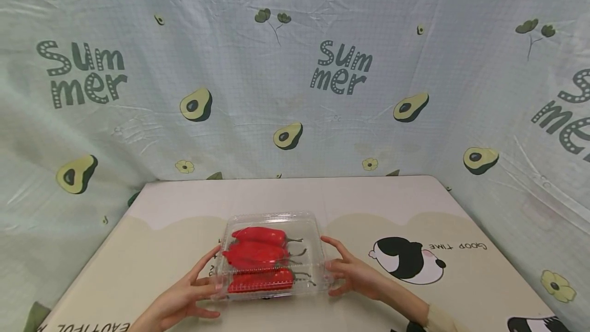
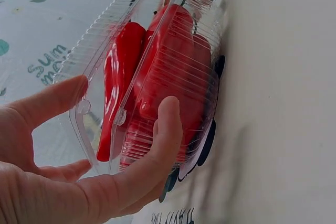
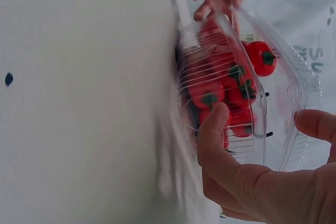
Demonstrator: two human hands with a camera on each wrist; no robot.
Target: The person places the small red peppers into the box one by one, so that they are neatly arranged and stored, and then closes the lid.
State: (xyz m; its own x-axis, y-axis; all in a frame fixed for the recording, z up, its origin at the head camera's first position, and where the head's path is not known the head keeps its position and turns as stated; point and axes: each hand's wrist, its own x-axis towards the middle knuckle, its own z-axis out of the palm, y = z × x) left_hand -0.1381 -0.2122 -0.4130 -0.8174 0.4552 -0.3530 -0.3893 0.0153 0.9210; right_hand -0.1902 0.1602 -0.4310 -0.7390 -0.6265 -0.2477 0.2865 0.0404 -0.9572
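A clear plastic clamshell box sits on the table, several red chili peppers lying in it with stems toward the right. Its lid stands slightly apart from the base in both wrist views. At the left end my left hand holds the box, one fingertip on the lid rim and another against the ribbed base wall. My right hand holds the opposite end in the same way, fingers spread between lid and base. One pepper rests higher than the others, near the lid.
The box lies on a pale table printed with a cartoon dog and lettering. A curtain with avocado and "summer" prints surrounds the table's back and sides.
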